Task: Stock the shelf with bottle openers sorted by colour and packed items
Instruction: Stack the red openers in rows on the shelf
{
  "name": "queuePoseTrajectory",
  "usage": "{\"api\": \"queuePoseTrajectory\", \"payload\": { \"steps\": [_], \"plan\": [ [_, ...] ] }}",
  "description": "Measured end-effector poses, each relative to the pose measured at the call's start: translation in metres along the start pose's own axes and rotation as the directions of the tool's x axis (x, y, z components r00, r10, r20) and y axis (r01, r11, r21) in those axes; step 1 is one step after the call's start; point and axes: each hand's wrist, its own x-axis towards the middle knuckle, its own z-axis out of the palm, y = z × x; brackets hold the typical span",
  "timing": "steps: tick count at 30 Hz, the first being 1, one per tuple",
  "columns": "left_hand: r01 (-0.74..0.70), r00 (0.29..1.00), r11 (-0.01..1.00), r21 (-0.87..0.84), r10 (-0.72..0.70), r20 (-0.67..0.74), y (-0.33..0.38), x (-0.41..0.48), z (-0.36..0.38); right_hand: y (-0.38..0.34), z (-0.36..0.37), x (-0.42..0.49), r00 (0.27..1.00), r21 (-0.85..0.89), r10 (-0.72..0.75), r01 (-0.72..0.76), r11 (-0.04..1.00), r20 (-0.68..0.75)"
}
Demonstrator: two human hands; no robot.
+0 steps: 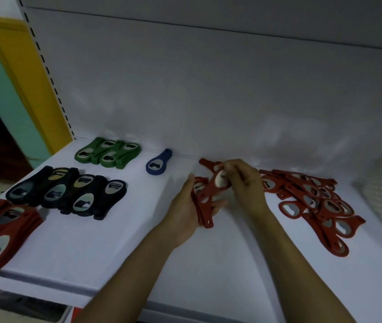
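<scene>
Head view: gripped in the curled fingers of the left hand (185, 207), a thin stack of red bottle openers (203, 212), over the white shelf (115, 243); pinched by the bent right hand (243, 183), one more red opener (217, 186), laid against the stack's top. Flat, paddle-shaped, oval metal insert, hole in the narrow tail. Right of the hands, a loose red pile (313, 201)

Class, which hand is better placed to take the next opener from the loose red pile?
Right hand: it lies beside the loose pile of red plastic bottle openers; the left hand grips a red stack.
</scene>
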Motion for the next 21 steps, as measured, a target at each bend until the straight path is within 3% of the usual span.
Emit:
{"api": "queuePoseTrajectory", "payload": {
  "steps": [3, 6, 8, 10, 12, 14, 21],
  "plan": [
    [0.015, 0.998, 0.999, 0.044, -0.018, 0.062, 0.002, -0.001, -0.003, 0.001, 0.014, -0.004, 0.996, -0.105, -0.051, 0.058, 0.993, 0.071],
    [0.011, 0.997, 0.999, 0.047, -0.014, 0.075, 0.002, -0.002, -0.007, 0.001, 0.013, -0.002, 0.999, -0.087, -0.039, 0.038, 0.995, -0.008],
    [0.024, 0.997, 1.0, 0.014, -0.025, 0.074, 0.002, -0.002, -0.008, 0.007, 0.008, -0.002, 0.997, -0.249, -0.064, 0.053, 0.967, -0.036],
    [0.025, 0.997, 0.999, -0.033, -0.023, 0.068, 0.002, -0.003, -0.008, 0.02, 0.002, -0.002, 0.997, -0.612, -0.069, 0.076, 0.787, 0.036],
    [0.012, 0.999, 0.999, -0.051, -0.01, 0.052, 0.001, -0.003, -0.007, 0.029, -0.001, -0.001, 0.988, -0.787, 0.071, 0.064, 0.614, 0.135],
    [0.003, 0.999, 0.998, -0.056, -0.001, 0.033, 0.0, -0.003, -0.006, 0.034, -0.001, 0.0, 0.975, -0.827, 0.151, 0.05, 0.56, 0.162],
    [-0.017, 1.0, 0.995, -0.098, 0.014, -0.024, 0.0, -0.003, -0.005, 0.031, 0.005, -0.001, 0.989, -0.862, 0.035, 0.11, 0.494, 0.146]
  ]
}}
